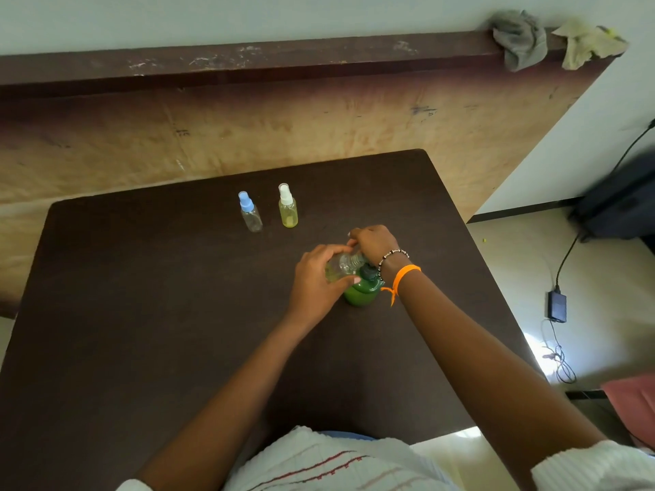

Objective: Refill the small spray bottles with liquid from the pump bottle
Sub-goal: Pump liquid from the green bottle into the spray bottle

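My left hand (317, 278) grips a small clear bottle (343, 266) tilted on its side, its open threaded neck pointing right; a little yellowish liquid lies in it. My right hand (375, 242) is curled at that neck, and what it holds is hidden. Just below stands the green pump bottle (361, 294) with its dark pump head under my right wrist. Farther back on the dark table (141, 313) stand two small spray bottles: a clear one with a blue cap (250, 212) and one with a white cap (287, 207) holding yellow liquid.
A wooden panel with a dark ledge (248, 62) rises behind the table; two rags (521, 39) lie on the ledge's right end. On the floor at right are a power adapter (557, 306) with cables and a dark bag (620, 200).
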Motion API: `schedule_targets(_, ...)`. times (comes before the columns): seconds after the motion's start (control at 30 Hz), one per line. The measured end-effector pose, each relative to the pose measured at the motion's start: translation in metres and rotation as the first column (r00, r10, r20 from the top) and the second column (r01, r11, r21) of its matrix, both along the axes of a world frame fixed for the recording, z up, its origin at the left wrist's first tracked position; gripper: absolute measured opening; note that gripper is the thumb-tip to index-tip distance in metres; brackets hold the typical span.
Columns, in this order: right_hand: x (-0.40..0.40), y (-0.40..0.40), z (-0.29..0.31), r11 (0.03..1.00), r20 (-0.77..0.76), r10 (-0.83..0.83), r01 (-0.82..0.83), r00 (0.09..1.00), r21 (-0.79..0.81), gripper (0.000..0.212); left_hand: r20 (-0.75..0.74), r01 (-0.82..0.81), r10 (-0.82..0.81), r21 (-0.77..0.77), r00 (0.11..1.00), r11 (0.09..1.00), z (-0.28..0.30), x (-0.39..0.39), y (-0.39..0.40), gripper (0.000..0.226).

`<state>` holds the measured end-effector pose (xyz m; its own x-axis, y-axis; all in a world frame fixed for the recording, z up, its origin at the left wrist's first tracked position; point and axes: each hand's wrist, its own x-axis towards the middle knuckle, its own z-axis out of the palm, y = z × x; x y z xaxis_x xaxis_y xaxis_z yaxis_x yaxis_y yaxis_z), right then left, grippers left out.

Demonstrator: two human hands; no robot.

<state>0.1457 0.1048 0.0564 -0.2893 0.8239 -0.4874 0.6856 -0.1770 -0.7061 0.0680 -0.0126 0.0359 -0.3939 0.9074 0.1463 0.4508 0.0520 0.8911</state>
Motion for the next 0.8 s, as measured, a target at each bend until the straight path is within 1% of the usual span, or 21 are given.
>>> schedule_targets(0.07, 0.0, 0.0, 0.0, 1.0, 0.013, 0.006, -0.006, 1.0, 0.009, 0.033, 0.005, -0.002, 0.002, -0.008, 1.0, 1.0, 0.0, 0.0, 0.0, 0.043)
schedule_targets(0.2, 0.003, -0.006, -0.004, 0.993, 0.007, -0.087, 0.086, 0.996, 0.08, 0.032, -0.012, 0.001, -0.001, -0.003, 1.0, 1.0, 0.001, 0.001, 0.0, 0.043)
schedule_targets(0.3, 0.004, -0.009, -0.004, 0.99, 0.029, -0.089, 0.086, 0.996, 0.11, 0.033, -0.019, 0.007, -0.007, -0.006, 1.0, 1.0, 0.0, 0.002, 0.0, 0.043)
schedule_targets(0.4, 0.003, -0.009, -0.005, 0.99, 0.038, -0.077, 0.072, 0.996, 0.124, 0.034, -0.021, 0.016, -0.016, -0.002, 1.0, 1.0, 0.0, 0.002, -0.001, 0.044)
schedule_targets(0.47, 0.003, -0.006, -0.005, 0.993, 0.046, -0.057, 0.052, 0.997, 0.103, 0.034, -0.02, 0.014, -0.014, 0.009, 1.0, 1.0, 0.001, 0.001, -0.002, 0.044)
schedule_targets(0.57, 0.0, -0.002, 0.003, 0.999, 0.08, 0.017, -0.021, 0.997, 0.05, 0.028, -0.021, 0.011, -0.011, 0.019, 1.0, 1.0, 0.005, 0.001, 0.0, 0.044)
schedule_targets(0.67, -0.002, 0.0, 0.006, 0.997, 0.095, 0.064, -0.068, 0.993, 0.042, 0.023, -0.024, 0.006, -0.006, 0.021, 1.0, 1.0, 0.005, 0.001, 0.0, 0.044)
schedule_targets(0.7, -0.001, 0.0, 0.004, 0.997, 0.091, 0.054, -0.059, 0.994, 0.05, 0.025, -0.019, 0.007, -0.007, 0.018, 1.0, 1.0, 0.004, 0.001, 0.0, 0.044)
schedule_targets(0.8, 0.002, -0.004, -0.002, 0.992, 0.061, -0.041, 0.034, 0.997, 0.12, 0.032, -0.018, 0.012, -0.012, 0.007, 1.0, 1.0, 0.004, 0.001, -0.001, 0.044)
